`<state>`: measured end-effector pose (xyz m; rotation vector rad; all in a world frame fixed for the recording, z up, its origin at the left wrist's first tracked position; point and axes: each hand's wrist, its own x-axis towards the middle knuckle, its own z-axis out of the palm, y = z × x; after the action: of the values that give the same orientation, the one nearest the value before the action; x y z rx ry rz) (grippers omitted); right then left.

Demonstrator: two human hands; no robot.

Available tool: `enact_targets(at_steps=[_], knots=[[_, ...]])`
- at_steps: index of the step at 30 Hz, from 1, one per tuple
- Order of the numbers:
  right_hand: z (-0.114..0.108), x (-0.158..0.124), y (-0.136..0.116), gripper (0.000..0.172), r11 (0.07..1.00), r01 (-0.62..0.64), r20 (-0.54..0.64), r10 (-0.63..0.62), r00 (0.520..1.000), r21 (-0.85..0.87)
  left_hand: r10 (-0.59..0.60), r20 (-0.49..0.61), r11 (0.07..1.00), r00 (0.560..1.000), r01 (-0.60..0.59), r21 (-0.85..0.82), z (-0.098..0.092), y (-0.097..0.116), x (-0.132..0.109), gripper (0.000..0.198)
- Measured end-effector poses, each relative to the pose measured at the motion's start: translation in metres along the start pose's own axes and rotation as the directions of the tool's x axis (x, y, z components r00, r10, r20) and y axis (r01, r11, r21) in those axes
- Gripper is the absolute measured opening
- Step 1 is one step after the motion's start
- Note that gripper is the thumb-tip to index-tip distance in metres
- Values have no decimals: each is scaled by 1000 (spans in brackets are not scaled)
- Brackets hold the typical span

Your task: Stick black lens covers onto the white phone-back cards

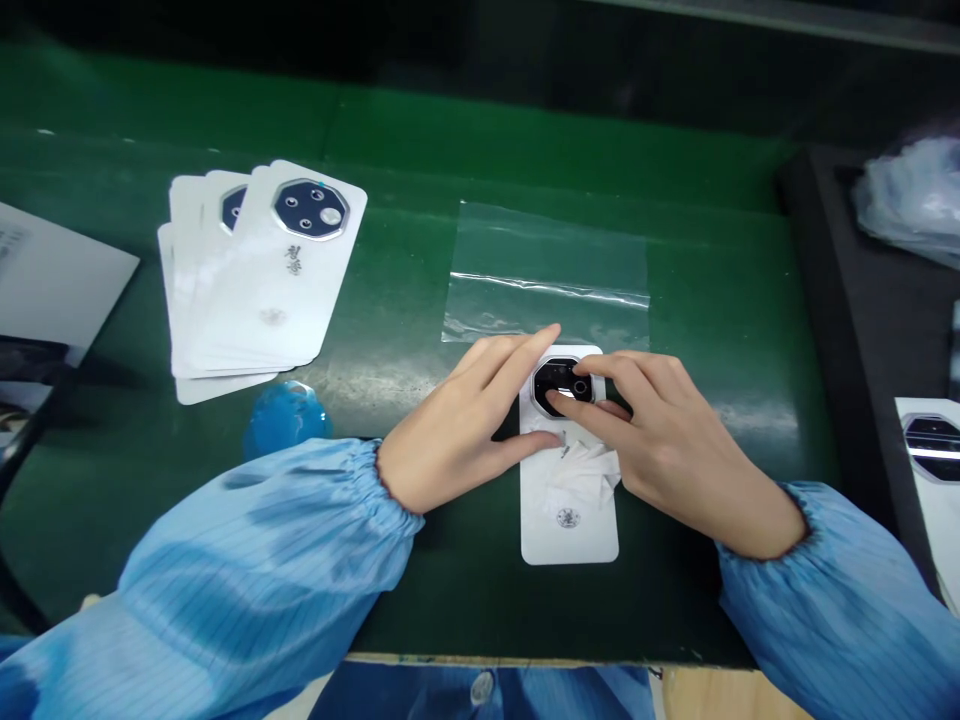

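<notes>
A white phone back panel [534, 535] lies flat, its black octagonal camera window [562, 385] at the far end and a small round mark near the close end. My left hand [469, 415] is open, fingers outstretched along the panel's left side, thumb tip touching its surface. Two fingertips of my right hand [660, 440] rest bent on the camera window, a little apart. A crumpled white wipe [589, 475] spreads over the panel's middle from beneath the right palm, where the curled fingers seem to hold it; that grip is partly hidden.
Several white panels [255, 290] are stacked at left on the green mat. Near my left sleeve sits a blue round object [285, 418]. A clear plastic bag [551, 270] lies beyond the hands. At right, a black tray edge [840, 350] borders another panel [937, 480] and plastic bags [915, 195].
</notes>
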<state>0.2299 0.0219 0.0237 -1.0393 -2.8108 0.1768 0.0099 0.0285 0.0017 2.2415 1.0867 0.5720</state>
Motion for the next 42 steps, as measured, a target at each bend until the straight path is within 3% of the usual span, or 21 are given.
enact_targets(at_steps=[4,8,12,15,17,19,20,21,23,24,26,28,30,32,36,42], knots=[[2,1,0,43,995,-15,-5,16,1000,94,8,18,1000,1000,-9,11,1,-2,2,82],[9,-16,-2,42,942,59,-116,-21,993,331,24,24,1000,999,-24,5,1,-2,4,76],[15,-36,-8,29,931,127,-133,-86,987,341,61,-9,997,998,-61,39,0,-2,5,76],[14,-38,-13,25,894,93,-199,-5,980,439,58,-52,994,997,-63,-87,2,-2,5,80],[11,-35,-14,30,774,24,-322,235,917,633,-1,-68,954,998,-19,-299,5,-1,4,82],[8,-32,-13,28,561,-5,-350,525,775,828,-86,-66,857,994,40,-515,7,3,2,83],[7,-31,-12,26,434,-6,-298,628,719,901,-124,-68,802,990,60,-595,7,6,1,81],[6,-30,-11,26,303,-9,-212,685,697,953,-153,-76,757,985,67,-650,6,9,0,80],[5,-31,-11,40,70,-59,-3,671,741,996,-188,-122,718,974,52,-694,4,17,-2,79],[4,-31,-12,46,8,-111,81,632,771,994,-196,-147,718,970,40,-695,3,20,-3,79],[3,-32,-17,38,25,-224,171,568,805,974,-197,-187,739,962,21,-673,0,27,-6,79],[3,-31,-27,13,133,-303,174,579,796,944,-199,-217,764,956,13,-645,-1,32,-8,80],[3,-30,-36,14,233,-344,134,619,774,909,-210,-232,786,950,23,-618,-1,36,-9,82],[4,-29,-44,17,276,-349,106,630,769,895,-247,-248,809,937,58,-586,-1,39,-10,78],[6,-26,-49,15,217,-350,149,618,772,911,-342,-273,826,899,149,-544,-4,44,-8,57],[1,-24,-49,11,82,-355,237,605,760,931,-351,-271,814,896,149,-562,-10,43,-4,34]])
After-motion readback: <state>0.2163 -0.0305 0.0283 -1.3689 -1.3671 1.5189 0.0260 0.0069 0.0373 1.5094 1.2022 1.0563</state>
